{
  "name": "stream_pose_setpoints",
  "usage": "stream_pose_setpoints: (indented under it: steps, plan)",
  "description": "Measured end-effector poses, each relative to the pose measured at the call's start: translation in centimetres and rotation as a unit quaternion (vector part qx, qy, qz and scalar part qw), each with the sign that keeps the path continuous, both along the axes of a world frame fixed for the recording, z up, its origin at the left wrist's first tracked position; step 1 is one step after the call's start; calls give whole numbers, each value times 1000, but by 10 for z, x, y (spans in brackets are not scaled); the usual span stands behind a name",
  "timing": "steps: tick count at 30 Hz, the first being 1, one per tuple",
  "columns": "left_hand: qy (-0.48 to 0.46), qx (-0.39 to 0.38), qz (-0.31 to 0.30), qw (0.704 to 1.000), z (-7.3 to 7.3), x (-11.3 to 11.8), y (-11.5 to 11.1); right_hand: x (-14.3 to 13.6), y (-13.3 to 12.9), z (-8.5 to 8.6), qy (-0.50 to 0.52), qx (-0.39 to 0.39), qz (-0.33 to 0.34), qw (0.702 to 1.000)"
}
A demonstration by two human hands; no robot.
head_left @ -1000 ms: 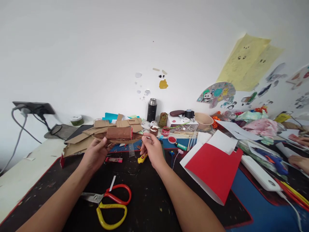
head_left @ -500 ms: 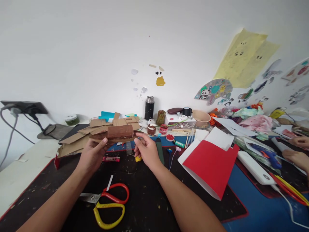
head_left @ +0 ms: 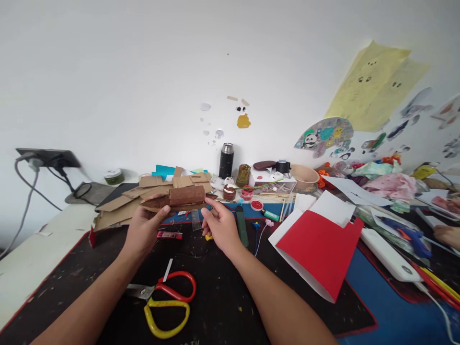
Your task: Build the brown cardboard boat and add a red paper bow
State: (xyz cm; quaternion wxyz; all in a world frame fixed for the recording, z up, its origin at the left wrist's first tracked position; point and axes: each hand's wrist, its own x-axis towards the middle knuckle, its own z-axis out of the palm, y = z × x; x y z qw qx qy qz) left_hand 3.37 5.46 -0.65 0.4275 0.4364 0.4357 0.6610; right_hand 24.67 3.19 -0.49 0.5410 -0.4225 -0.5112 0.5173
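Observation:
A brown cardboard model point(head_left: 187, 195) is raised over the table, boat-like, with pointed ends and a box-like block on its flat base. My left hand point(head_left: 147, 227) grips its left part, thumb in front and fingers mostly hidden beneath. At its right end is my right hand point(head_left: 221, 225), with the index fingertip against the model, the thumb just below and the other fingers curled. Below the hands, scissors point(head_left: 167, 302) with one red and one yellow handle lie on the black mat point(head_left: 215, 287), a white strip point(head_left: 167, 270) beside them.
Cardboard pieces point(head_left: 115, 206) are piled behind my left hand. A black flask point(head_left: 226, 163), small paint jars point(head_left: 229, 191) and a bowl point(head_left: 304, 176) stand along the wall. Red paper point(head_left: 323, 249) lies at right. Another person's hand point(head_left: 447, 235) shows at the far right edge.
The view has shifted slightly to the left, so everything appears further right. My right index finger has moved in close against the model's right end. My left hand keeps its grip.

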Motion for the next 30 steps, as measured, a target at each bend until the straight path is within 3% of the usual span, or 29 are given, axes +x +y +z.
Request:
stream_pose_setpoints:
  steps: [12, 30]
  plan:
    - [119, 44, 46, 991, 5, -4, -7, 3, -2, -2, -50, 27, -22, 998]
    - [142, 61, 34, 987, -4, -1, -5, 3, -1, 4, 13, -31, -18, 999]
